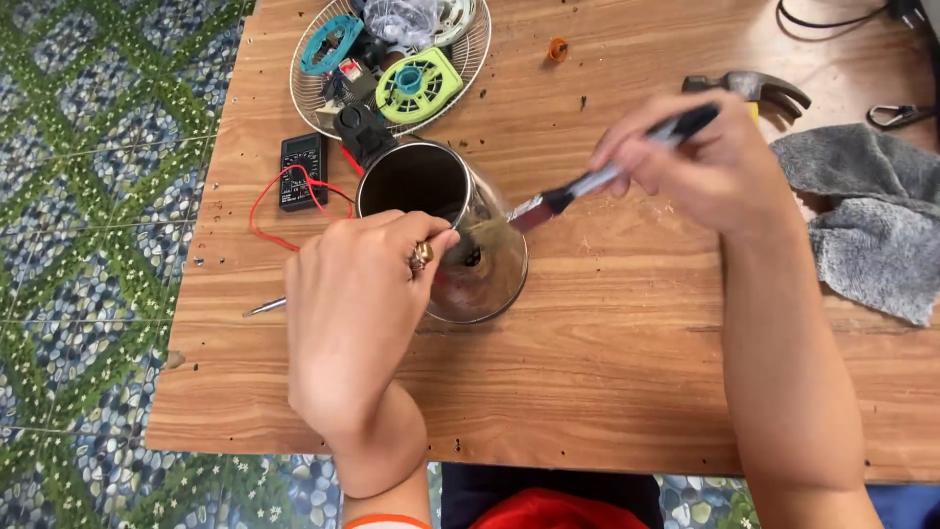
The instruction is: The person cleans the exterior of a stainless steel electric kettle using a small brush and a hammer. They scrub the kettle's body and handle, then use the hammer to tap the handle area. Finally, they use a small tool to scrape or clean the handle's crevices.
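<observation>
Your left hand (357,313) clamps the steel kettle (446,230) lying tilted on the wooden table (607,372); keep it steady. Just right, your right hand (700,157) pinches the brush (587,181); work its bristles lightly along the kettle's base.

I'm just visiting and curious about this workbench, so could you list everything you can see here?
metal pot: one, shiny steel with dark inside, lying tilted at table centre
brush: one, dark handle, bristles at the pot's wall
wire tray: one, white, far edge, holding teal and lime plastic parts
multimeter: one, black with red leads, left of the pot
hammer: one, metal head, far right
cloth: one, grey, right edge
carabiner: one, metal, far right
wooden table: one, brown
left hand: on the pot's rim
right hand: holding the brush
</observation>
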